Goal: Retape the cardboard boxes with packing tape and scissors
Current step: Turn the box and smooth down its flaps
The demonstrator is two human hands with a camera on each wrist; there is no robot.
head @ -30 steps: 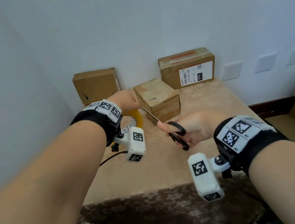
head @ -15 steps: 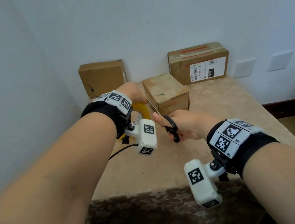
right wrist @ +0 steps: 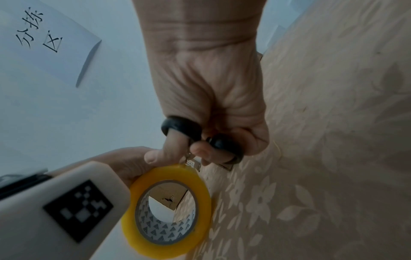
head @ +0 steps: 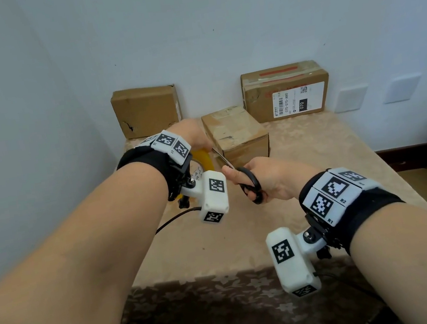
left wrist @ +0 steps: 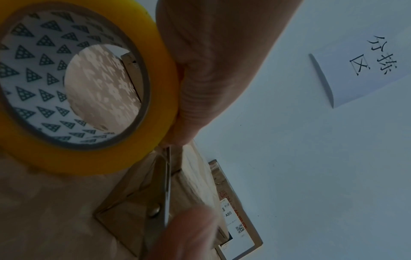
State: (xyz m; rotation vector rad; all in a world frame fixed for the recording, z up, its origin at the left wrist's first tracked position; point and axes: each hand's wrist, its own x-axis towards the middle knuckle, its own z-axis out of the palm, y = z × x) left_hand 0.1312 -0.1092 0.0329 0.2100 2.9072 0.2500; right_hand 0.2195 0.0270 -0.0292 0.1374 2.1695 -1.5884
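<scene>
Both forearms reach forward over the desk (head: 315, 153), hands close together above its middle, near the left side. Left hand (head: 195, 137) grips a yellow packing tape roll (left wrist: 142, 98) by its rim, fingers wrapped on the outer edge; the roll stands on edge, its hole facing back toward the person, held off the desk just left of the small cardboard box (head: 236, 134). Right hand (head: 272, 178) holds black-handled scissors (head: 248, 184), thumb through one loop and fingers curled through the other. Scissors' long axis runs diagonally, blades pointing forward-left and up toward the roll, tips at the roll's edge by the left fingers; blades look nearly closed in the left wrist view. Any tape strip between roll and box is too faint to tell. The small box sits mid-desk, angled with one corner toward the person. Plain brown box (head: 146, 111) stands at the back-left corner against the wall; labelled box (head: 287, 91) at the back edge, right of centre.
</scene>
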